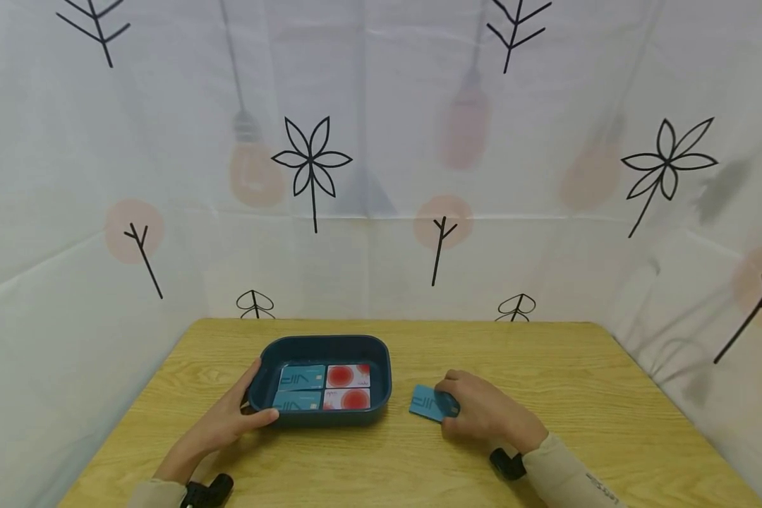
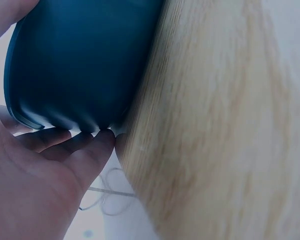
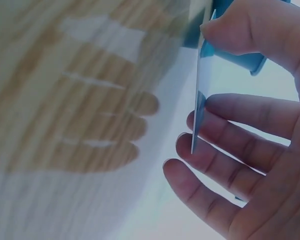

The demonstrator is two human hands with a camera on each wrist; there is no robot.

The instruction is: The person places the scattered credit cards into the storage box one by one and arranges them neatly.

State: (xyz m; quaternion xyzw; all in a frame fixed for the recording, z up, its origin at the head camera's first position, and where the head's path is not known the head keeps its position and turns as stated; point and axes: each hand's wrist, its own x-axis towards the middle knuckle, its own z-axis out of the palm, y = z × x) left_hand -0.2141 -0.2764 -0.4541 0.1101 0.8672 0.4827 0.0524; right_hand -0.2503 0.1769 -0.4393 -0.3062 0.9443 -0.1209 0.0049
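Observation:
A dark blue plastic bin [image 1: 317, 418] with rounded corners stands on the table, left of centre. My left hand [image 1: 238, 409] grips its left end, thumb at the front corner; the left wrist view shows the fingertips [image 2: 102, 140] against the bin's outer wall [image 2: 85, 65]. Inside, two blue cards [image 1: 301, 377] lie on the left and two white cards with red circles [image 1: 349, 376] on the right. To the right of the bin, my right hand [image 1: 482, 409] pinches a blue card [image 1: 424, 403] by its edges between thumb and fingers. In the right wrist view this card [image 3: 197, 85] appears edge-on.
The wooden table [image 1: 368, 473] has a glossy surface that mirrors the right hand in the right wrist view. A white curtain [image 1: 381, 268] printed with plants and bulbs hangs behind the table and along both sides. Each wrist wears a small black camera.

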